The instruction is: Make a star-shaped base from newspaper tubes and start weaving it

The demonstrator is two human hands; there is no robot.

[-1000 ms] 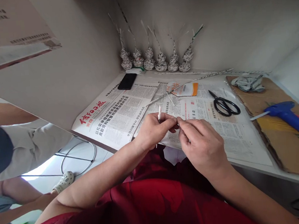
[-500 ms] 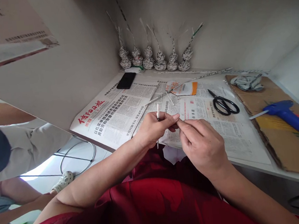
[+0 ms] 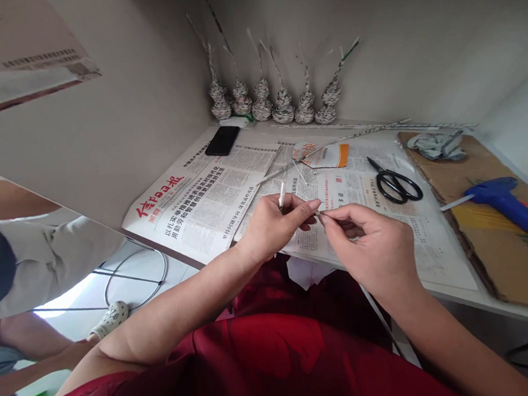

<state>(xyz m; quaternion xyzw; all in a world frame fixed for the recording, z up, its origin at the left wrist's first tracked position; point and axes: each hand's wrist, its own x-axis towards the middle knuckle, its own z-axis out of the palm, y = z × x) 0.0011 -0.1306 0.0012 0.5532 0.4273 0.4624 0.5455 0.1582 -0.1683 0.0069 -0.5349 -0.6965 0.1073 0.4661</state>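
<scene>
My left hand (image 3: 278, 221) is closed around a thin rolled-paper stick (image 3: 282, 191). Its white end sticks up above the fist, and a short piece shows below. Thumb and forefinger of that hand pinch close to the fingertips of my right hand (image 3: 373, 234). My right hand is closed in a pinch on something tiny between the two hands, too small to make out. Both hands are over the front edge of the newspaper (image 3: 199, 197) that covers the table.
Several woven paper gourds (image 3: 284, 107) line the back wall. A black phone (image 3: 222, 140), long paper sticks (image 3: 355, 136) and black scissors (image 3: 396, 183) lie on the table. A blue glue gun (image 3: 509, 204) rests on cardboard (image 3: 490, 246) at right. Other people's legs show at left.
My right hand has drawn slightly to the right and turned, its fingers loosening into a fingertip pinch. The stick in my left hand has tilted a little to the right.
</scene>
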